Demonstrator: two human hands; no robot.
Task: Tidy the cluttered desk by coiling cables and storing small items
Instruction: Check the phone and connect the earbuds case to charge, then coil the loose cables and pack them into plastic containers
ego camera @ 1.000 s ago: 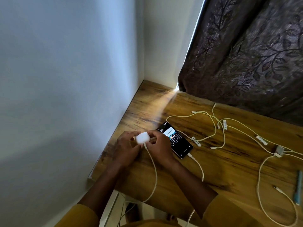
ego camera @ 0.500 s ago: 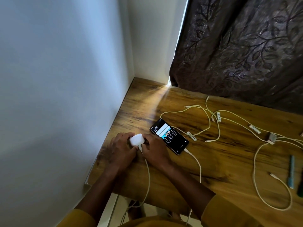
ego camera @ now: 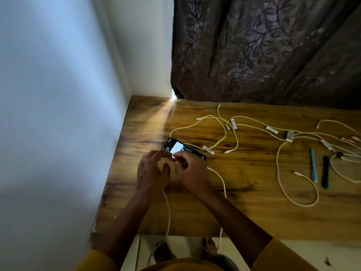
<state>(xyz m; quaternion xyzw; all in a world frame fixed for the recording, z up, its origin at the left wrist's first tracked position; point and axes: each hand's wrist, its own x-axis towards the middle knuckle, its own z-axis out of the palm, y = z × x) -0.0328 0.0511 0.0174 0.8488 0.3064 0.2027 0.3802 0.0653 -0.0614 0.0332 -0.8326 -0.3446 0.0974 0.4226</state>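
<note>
The white charger that sat between both hands a moment ago is now hidden behind the left hand [ego camera: 152,173] and right hand [ego camera: 190,171], whose curled fingers pinch something unclear beside the phone [ego camera: 183,149] showing "55" on the desk [ego camera: 244,202]

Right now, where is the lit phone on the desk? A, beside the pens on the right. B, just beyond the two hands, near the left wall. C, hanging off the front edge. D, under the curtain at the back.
B: the phone lies flat, screen lit, just past the left hand and right hand, far from the blue pen.
</note>
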